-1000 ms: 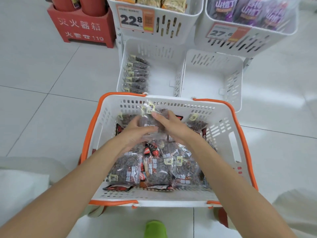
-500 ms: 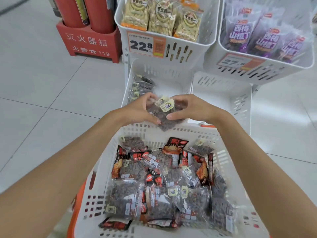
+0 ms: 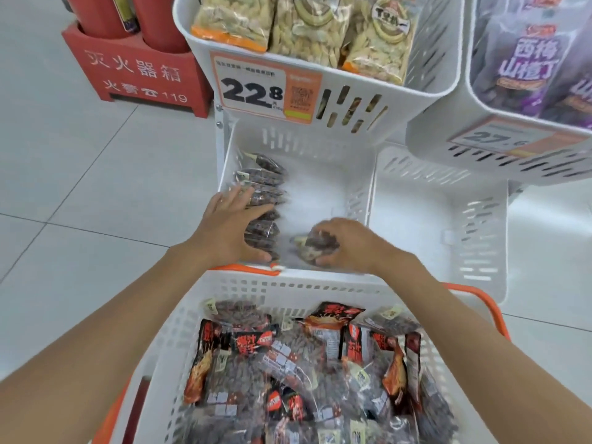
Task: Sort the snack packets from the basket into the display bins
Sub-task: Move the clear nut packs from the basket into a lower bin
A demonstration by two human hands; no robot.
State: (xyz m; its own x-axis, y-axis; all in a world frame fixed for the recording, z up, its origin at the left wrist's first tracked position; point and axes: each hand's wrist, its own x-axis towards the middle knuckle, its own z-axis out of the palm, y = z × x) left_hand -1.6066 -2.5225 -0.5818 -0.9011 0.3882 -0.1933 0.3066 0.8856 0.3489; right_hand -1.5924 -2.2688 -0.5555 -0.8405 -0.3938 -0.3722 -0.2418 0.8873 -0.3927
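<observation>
packet [image 3: 315,248]: a clear pack of dark snack, blurred, held low inside the left lower bin, near its front wall and just right of the row.
right grip [image 3: 350,243]: closed on the packet, fingers curled over its top and thumb at its near edge; the arm reaches over the basket's far rim.
left grip [image 3: 229,227]: open, fingers straight and spread, palm down on the near end of the row.
row [image 3: 264,187]: like packets stood on edge one behind another, along the left wall of the left lower bin.
left lower bin [image 3: 323,149]: white with slotted walls; holds the row on its left side and the packet toward its front.
right lower bin [image 3: 419,219]: white, slotted, side by side with the left one.
basket [image 3: 256,288]: white with orange rim, nearest the camera, its far rim close against the front of the lower bins.
heap [image 3: 288,363]: many packets lying loose in the basket, clear ones of dark snack mixed with black-and-orange printed ones.
upper left bin [image 3: 416,100]: above the left lower bin, holding pale packs [image 3: 304,30]; a price tag [image 3: 266,88] on its front reads 22.8.
upper right bin [image 3: 435,129]: holds purple packs [image 3: 528,65]; its label [image 3: 503,139] is too blurred to read fully.
red box [image 3: 137,75]: on the floor left of the bins, with white characters and 119; red cylinders [image 3: 160,17] stand in it.
floor [image 3: 64,193]: pale grey tiles.
</observation>
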